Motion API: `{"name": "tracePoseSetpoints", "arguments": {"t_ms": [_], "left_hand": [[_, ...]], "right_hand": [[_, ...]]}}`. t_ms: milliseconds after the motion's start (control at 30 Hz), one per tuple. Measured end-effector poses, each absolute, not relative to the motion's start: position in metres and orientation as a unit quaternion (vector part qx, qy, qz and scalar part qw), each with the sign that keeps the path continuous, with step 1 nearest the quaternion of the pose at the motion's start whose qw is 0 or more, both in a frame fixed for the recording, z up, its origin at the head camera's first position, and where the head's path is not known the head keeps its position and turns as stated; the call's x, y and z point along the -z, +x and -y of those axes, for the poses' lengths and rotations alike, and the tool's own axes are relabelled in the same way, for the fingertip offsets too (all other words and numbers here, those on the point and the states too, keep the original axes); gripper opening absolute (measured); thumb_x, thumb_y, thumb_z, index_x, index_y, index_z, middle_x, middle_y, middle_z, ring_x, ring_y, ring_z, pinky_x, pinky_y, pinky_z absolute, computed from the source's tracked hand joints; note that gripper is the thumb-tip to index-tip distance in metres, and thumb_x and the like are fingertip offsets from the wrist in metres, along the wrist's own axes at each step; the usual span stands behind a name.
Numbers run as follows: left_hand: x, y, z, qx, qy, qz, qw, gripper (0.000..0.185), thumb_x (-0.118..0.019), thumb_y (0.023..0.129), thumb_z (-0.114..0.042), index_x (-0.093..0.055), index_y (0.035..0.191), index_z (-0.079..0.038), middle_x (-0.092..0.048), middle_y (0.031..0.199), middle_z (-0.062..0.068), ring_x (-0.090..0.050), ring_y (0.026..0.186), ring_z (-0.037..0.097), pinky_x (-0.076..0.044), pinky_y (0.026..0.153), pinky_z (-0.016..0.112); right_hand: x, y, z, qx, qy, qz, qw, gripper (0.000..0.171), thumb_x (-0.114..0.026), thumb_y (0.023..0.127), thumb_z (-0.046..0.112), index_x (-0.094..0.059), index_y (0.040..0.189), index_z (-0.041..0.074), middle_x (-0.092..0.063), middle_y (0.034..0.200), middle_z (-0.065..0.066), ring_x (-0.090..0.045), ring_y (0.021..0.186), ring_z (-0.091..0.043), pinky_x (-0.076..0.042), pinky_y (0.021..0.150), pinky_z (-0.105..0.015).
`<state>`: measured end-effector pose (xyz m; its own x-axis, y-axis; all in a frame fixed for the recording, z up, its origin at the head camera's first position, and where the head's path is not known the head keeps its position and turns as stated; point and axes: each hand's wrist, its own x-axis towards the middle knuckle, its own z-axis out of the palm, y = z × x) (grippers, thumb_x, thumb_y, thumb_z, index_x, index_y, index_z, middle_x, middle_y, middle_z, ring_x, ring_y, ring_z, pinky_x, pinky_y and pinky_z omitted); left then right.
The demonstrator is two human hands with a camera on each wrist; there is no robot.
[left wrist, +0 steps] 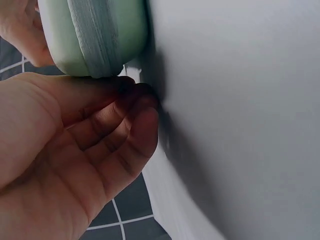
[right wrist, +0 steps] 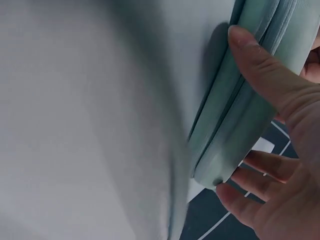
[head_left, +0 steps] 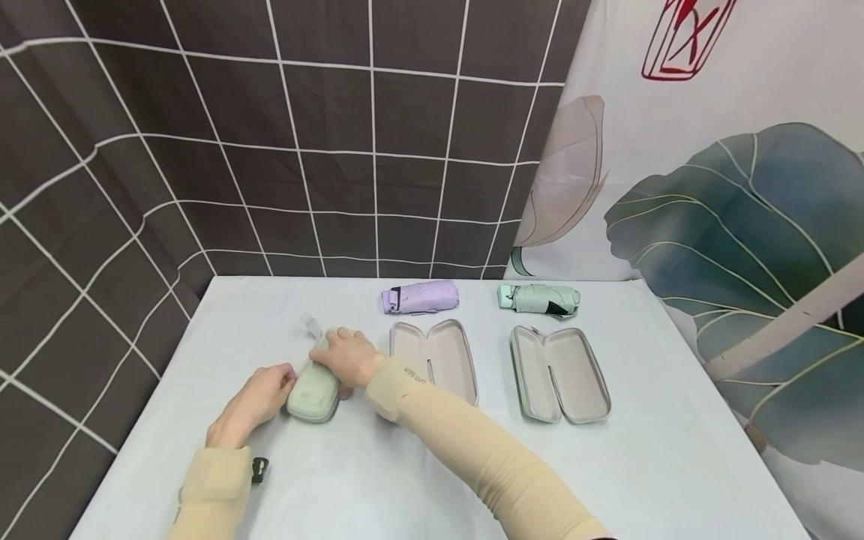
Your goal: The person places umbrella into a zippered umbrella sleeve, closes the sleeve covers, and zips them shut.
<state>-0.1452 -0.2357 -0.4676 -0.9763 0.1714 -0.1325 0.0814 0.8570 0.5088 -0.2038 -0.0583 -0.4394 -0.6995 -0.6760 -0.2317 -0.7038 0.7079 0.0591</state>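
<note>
A pale green zippered case point(head_left: 313, 391) stands closed-looking at the left of the table, zipper seam point(right wrist: 252, 65) running along its side. My right hand point(head_left: 347, 356) grips it from above, with the thumb point(right wrist: 250, 52) on one side and the fingertips point(right wrist: 240, 197) at its other edge. On the case's left side is my left hand point(head_left: 259, 397), fingers curled with the thumb point(left wrist: 95, 92) against the index finger, right at the zipper seam's end point(left wrist: 100, 60). I cannot tell whether a zipper pull is between them. A translucent pale strip point(head_left: 313, 326) sticks up behind the case.
Two cases with beige linings lie open, one mid-table point(head_left: 452, 360) under the right forearm's reach, one farther right point(head_left: 577, 371). Behind them rest a folded purple umbrella point(head_left: 421, 298) and a folded mint umbrella point(head_left: 543, 299). A dark gridded curtain point(head_left: 324, 180) borders the table's back.
</note>
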Motion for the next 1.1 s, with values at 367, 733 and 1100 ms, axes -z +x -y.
{"name": "tracePoseSetpoints", "arguments": {"t_ms": [367, 733, 1100], "left_hand": [[0.466, -0.138, 0.245, -0.253, 0.05, -0.962, 0.086, 0.012, -0.052, 0.098, -0.004, -0.06, 0.09, -0.003, -0.054, 0.071, 0.001, -0.049, 0.065, 0.016, -0.043, 0.059, 0.033], [0.462, -0.131, 0.253, -0.249, 0.051, -0.963, 0.094, 0.01, -0.052, 0.098, -0.002, -0.058, 0.09, -0.003, -0.054, 0.073, 0.001, -0.048, 0.066, 0.017, -0.043, 0.061, 0.034], [0.462, -0.126, 0.26, -0.249, 0.047, -0.963, 0.088, 0.01, -0.05, 0.097, -0.001, -0.056, 0.089, -0.003, -0.054, 0.074, 0.003, -0.048, 0.066, 0.018, -0.043, 0.06, 0.035]], "right_hand": [[0.444, -0.198, 0.066, -0.08, -0.363, -0.925, 0.079, 0.082, -0.087, 0.065, 0.041, -0.052, 0.138, 0.035, -0.05, 0.137, -0.004, -0.043, 0.118, -0.017, -0.039, 0.095, -0.034], [0.446, -0.195, 0.074, -0.099, -0.334, -0.935, 0.061, 0.08, -0.087, 0.065, 0.047, -0.053, 0.137, 0.036, -0.055, 0.134, -0.004, -0.045, 0.118, -0.02, -0.036, 0.097, -0.036], [0.445, -0.191, 0.081, -0.117, -0.309, -0.943, 0.046, 0.079, -0.087, 0.064, 0.051, -0.055, 0.134, 0.033, -0.063, 0.123, 0.001, -0.051, 0.115, -0.02, -0.039, 0.093, -0.035]]}}
